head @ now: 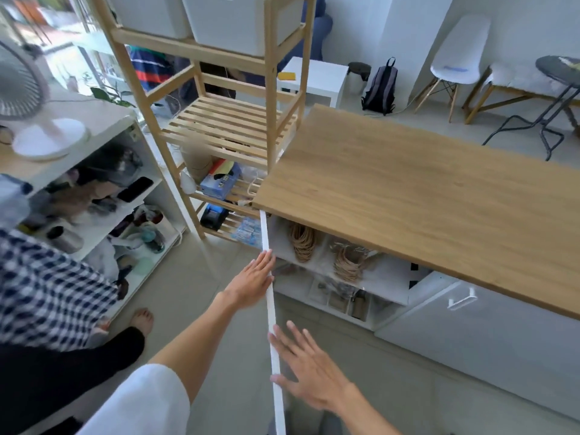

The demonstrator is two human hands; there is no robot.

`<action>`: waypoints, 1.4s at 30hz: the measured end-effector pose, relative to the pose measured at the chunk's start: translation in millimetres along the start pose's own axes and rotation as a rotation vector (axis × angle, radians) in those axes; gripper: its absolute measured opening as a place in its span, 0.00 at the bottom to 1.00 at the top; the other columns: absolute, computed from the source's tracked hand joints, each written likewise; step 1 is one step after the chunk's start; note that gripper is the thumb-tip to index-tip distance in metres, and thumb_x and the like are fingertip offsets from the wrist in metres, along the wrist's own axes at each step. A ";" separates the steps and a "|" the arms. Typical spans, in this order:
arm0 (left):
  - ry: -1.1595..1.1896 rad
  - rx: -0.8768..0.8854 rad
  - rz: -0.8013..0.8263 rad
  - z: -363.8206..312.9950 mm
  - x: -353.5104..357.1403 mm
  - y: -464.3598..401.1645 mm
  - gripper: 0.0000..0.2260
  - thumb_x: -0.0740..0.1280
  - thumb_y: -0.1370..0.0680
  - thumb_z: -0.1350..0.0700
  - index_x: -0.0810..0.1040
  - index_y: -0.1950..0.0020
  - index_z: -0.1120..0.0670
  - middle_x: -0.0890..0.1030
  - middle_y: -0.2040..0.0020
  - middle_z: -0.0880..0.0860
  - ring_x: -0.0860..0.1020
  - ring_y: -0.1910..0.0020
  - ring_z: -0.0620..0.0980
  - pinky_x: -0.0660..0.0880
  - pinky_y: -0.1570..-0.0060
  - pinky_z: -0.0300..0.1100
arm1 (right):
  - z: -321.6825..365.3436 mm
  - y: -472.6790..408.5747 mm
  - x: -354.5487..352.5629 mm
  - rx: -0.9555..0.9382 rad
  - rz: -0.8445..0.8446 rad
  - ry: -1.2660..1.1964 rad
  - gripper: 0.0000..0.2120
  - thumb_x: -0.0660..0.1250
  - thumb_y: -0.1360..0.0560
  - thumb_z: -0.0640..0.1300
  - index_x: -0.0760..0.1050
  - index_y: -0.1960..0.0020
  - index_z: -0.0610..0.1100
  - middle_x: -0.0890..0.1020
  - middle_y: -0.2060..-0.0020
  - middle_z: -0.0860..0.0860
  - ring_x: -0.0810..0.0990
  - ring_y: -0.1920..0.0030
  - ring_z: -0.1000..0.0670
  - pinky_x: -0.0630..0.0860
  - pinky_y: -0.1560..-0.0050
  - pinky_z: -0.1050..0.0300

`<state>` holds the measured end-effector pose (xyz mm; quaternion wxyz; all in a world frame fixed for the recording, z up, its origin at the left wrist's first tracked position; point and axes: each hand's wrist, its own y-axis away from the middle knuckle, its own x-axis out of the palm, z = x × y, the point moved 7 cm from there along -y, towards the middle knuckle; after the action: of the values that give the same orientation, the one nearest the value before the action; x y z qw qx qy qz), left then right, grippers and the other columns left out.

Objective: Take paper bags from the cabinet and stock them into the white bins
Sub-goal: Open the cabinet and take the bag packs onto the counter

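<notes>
A: Where are the paper bags?

B: Head view: at three o'clock of the left hand (pixel 252 279), bundled brown paper bags (pixel 303 242) stand in the white cabinet (pixel 389 279), twisted handles up. The open cabinet door (pixel 271 312) shows edge-on.

A: And the hands?

B: Both flat, fingers straight, gripping nothing; the left hand touches the door edge, the right hand (pixel 309 370) lies beside it at six o'clock.

A: The room?

B: Smooth oak-grain countertop (pixel 423 196); slatted pine shelf (pixel 226 120) at eleven o'clock carrying white bins (pixel 232 23); pale tiled floor (pixel 188 277).

A white cabinet door (pixel 272 312) is showing edge-on at lower centre, under a honey-brown wood-grain countertop (pixel 423 196). White bins (pixel 238 20) are sitting on the pale pine shelf (pixel 226 127) at upper centre. A navy-and-white checked garment (pixel 47 290) is showing at left; tan coils (pixel 303 241) are lying inside the cabinet.
</notes>
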<state>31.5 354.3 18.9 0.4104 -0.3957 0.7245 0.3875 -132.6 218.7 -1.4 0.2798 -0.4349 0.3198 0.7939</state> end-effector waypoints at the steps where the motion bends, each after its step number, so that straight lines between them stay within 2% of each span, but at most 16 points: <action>1: 0.021 -0.002 0.004 3.9 -0.6 2.6 0.25 0.49 0.14 0.54 0.45 0.18 0.57 0.42 0.18 0.54 0.39 0.20 0.49 0.40 0.23 0.42 | 4.9 -5.2 2.4 -0.023 -0.013 0.021 0.34 0.49 0.17 0.65 0.44 0.17 0.52 0.44 0.19 0.59 0.42 0.19 0.43 0.39 0.21 0.44; 4: 0.136 -0.028 -0.009 9.9 -2.8 5.8 0.27 0.53 0.16 0.63 0.48 0.18 0.58 0.43 0.18 0.55 0.39 0.20 0.50 0.40 0.26 0.39 | 17.3 -19.6 5.4 -0.061 0.044 0.071 0.32 0.49 0.17 0.60 0.44 0.17 0.54 0.46 0.18 0.58 0.42 0.19 0.44 0.38 0.21 0.38; 6: 0.237 -0.069 -0.030 11.6 -5.3 5.8 0.30 0.56 0.19 0.66 0.50 0.18 0.57 0.44 0.18 0.56 0.40 0.20 0.52 0.44 0.24 0.42 | 24.7 -25.4 -0.4 -0.104 0.081 0.098 0.29 0.49 0.16 0.57 0.48 0.17 0.53 0.52 0.18 0.53 0.45 0.18 0.45 0.40 0.20 0.40; 9: 0.312 -0.133 -0.066 16.8 -6.7 9.9 0.31 0.61 0.19 0.64 0.52 0.18 0.56 0.46 0.18 0.57 0.41 0.20 0.53 0.48 0.23 0.47 | 18.2 -27.5 -15.6 -0.063 0.106 0.062 0.26 0.52 0.16 0.54 0.56 0.19 0.52 0.55 0.18 0.52 0.48 0.18 0.49 0.45 0.19 0.47; 14: 0.369 -0.226 -0.144 19.9 -10.5 22.1 0.30 0.65 0.19 0.57 0.57 0.19 0.55 0.49 0.18 0.57 0.42 0.19 0.53 0.51 0.23 0.55 | -52.3 -16.6 -51.6 0.419 -0.006 -0.375 0.24 0.57 0.19 0.59 0.65 0.24 0.59 0.71 0.25 0.53 0.68 0.25 0.50 0.67 0.27 0.51; 16: 0.360 -0.257 -0.174 20.4 -13.4 24.3 0.28 0.65 0.19 0.54 0.59 0.20 0.55 0.51 0.18 0.56 0.43 0.19 0.53 0.52 0.23 0.58 | -78.5 -12.8 -65.6 0.566 -0.079 -0.544 0.23 0.59 0.19 0.59 0.67 0.25 0.58 0.76 0.29 0.52 0.72 0.28 0.49 0.69 0.29 0.51; 21: 0.242 -0.338 -0.230 27.7 -18.6 21.5 0.25 0.63 0.19 0.48 0.64 0.23 0.52 0.56 0.19 0.54 0.48 0.19 0.52 0.57 0.27 0.61 | -120.5 -8.4 -102.2 0.720 -0.227 -0.704 0.23 0.59 0.17 0.55 0.67 0.24 0.50 0.78 0.32 0.49 0.77 0.37 0.48 0.72 0.43 0.59; 26: 0.192 -0.420 -0.289 38.0 -19.3 16.0 0.23 0.63 0.19 0.47 0.67 0.25 0.51 0.58 0.20 0.54 0.49 0.19 0.52 0.53 0.25 0.62 | -150.5 -20.4 -106.4 0.776 -0.231 -0.747 0.24 0.59 0.17 0.56 0.66 0.23 0.50 0.78 0.31 0.48 0.75 0.31 0.47 0.69 0.34 0.52; 30: 0.179 -0.417 -0.354 33.2 -17.5 10.2 0.22 0.64 0.19 0.49 0.69 0.27 0.53 0.59 0.20 0.56 0.49 0.19 0.55 0.51 0.23 0.55 | -166.0 -37.7 -107.2 0.779 -0.231 -0.783 0.23 0.57 0.16 0.55 0.66 0.23 0.49 0.78 0.31 0.48 0.76 0.32 0.47 0.69 0.33 0.52; 32: 0.125 -0.338 -0.294 22.0 -9.4 -0.3 0.22 0.63 0.19 0.49 0.67 0.26 0.53 0.57 0.19 0.56 0.48 0.19 0.55 0.46 0.23 0.49 | -174.1 -49.0 -105.5 0.768 -0.216 -0.799 0.23 0.57 0.16 0.54 0.66 0.23 0.48 0.77 0.31 0.47 0.79 0.38 0.48 0.69 0.39 0.54; 33: 0.091 -0.292 -0.240 15.2 -3.1 -6.8 0.23 0.62 0.19 0.48 0.66 0.25 0.53 0.56 0.19 0.56 0.48 0.19 0.54 0.43 0.23 0.47 | -178.6 -55.3 -104.0 0.756 -0.207 -0.804 0.22 0.56 0.15 0.54 0.66 0.23 0.48 0.77 0.31 0.47 0.81 0.47 0.50 0.70 0.43 0.55; 35: 0.092 -0.260 -0.155 3.4 7.8 -21.0 0.25 0.61 0.18 0.46 0.64 0.23 0.52 0.57 0.19 0.55 0.51 0.19 0.53 0.47 0.22 0.46 | -193.9 -69.2 -99.2 0.742 -0.226 -0.824 0.22 0.56 0.15 0.53 0.67 0.24 0.48 0.77 0.30 0.46 0.75 0.62 0.57 0.72 0.53 0.57; 36: 0.130 -0.282 -0.118 0.9 12.8 -27.9 0.25 0.60 0.18 0.44 0.64 0.23 0.52 0.59 0.20 0.54 0.55 0.20 0.53 0.52 0.22 0.47 | -201.8 -76.2 -96.4 0.740 -0.226 -0.849 0.22 0.56 0.15 0.53 0.67 0.24 0.48 0.77 0.30 0.46 0.74 0.63 0.58 0.73 0.55 0.58; 38: 0.260 -0.365 -0.063 3.7 21.3 -41.3 0.25 0.58 0.18 0.41 0.65 0.24 0.51 0.65 0.23 0.52 0.64 0.25 0.52 0.65 0.28 0.48 | -212.9 -89.0 -90.6 0.750 -0.221 -0.950 0.22 0.56 0.15 0.53 0.67 0.24 0.47 0.75 0.29 0.46 0.80 0.46 0.52 0.78 0.43 0.53; 40: 0.447 -0.438 -0.021 9.5 29.8 -57.2 0.25 0.56 0.18 0.39 0.67 0.26 0.51 0.70 0.27 0.52 0.70 0.30 0.52 0.69 0.33 0.48 | -221.8 -101.5 -82.7 0.790 -0.239 -1.156 0.22 0.56 0.14 0.52 0.65 0.23 0.47 0.73 0.27 0.46 0.76 0.33 0.46 0.74 0.32 0.45; 42: 0.624 -0.462 -0.007 15.0 34.9 -77.5 0.23 0.55 0.18 0.39 0.69 0.30 0.52 0.74 0.31 0.53 0.73 0.35 0.52 0.70 0.37 0.45 | -233.0 -116.6 -77.8 0.825 -0.321 -1.378 0.22 0.54 0.14 0.51 0.63 0.22 0.45 0.72 0.27 0.44 0.74 0.30 0.43 0.72 0.31 0.42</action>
<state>92.7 328.7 -36.4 0.0716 -0.5791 0.7067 0.4001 107.0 105.2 -61.8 0.6612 0.2483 0.2764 0.6518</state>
